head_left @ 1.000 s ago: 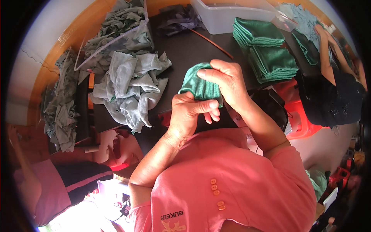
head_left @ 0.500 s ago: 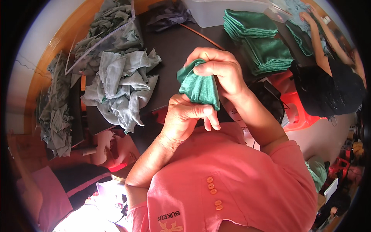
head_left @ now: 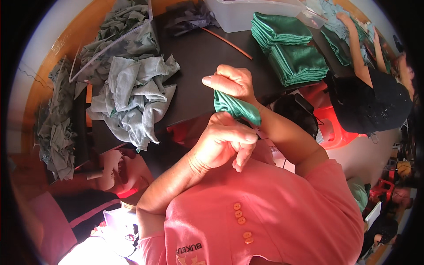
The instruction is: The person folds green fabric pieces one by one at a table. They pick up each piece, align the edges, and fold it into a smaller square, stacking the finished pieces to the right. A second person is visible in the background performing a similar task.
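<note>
Pinching green cloth (head_left: pixel 236 108) — folded, seemingly narrow | both hands — left (head_left: pixel 223 141), right (head_left: pixel 232 81) — grip it

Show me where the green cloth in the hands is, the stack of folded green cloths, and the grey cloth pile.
green cloth (head_left: pixel 236 108), head view, on its folded middle.
stack of folded green cloths (head_left: pixel 291 55), head view, on the top cloth.
grey cloth pile (head_left: pixel 134 95), head view, on its crumpled centre.
</note>
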Demonstrator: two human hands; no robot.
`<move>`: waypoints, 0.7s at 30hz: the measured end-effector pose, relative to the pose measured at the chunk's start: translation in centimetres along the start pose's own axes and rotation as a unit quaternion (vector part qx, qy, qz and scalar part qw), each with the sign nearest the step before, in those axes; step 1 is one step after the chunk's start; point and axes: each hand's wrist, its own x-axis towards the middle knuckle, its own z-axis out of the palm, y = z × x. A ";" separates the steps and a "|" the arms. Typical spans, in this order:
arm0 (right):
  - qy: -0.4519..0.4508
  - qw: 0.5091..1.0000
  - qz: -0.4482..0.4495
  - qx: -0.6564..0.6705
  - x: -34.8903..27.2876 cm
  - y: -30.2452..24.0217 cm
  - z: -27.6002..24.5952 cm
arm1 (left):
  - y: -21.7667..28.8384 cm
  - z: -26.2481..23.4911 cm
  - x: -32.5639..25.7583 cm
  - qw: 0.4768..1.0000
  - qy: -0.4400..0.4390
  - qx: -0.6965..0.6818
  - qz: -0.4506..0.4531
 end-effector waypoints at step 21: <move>0.009 0.996 0.012 -0.091 -4.7 -6.1 -3.5 | -1.7 -0.6 0.1 0.894 0.331 0.203 0.225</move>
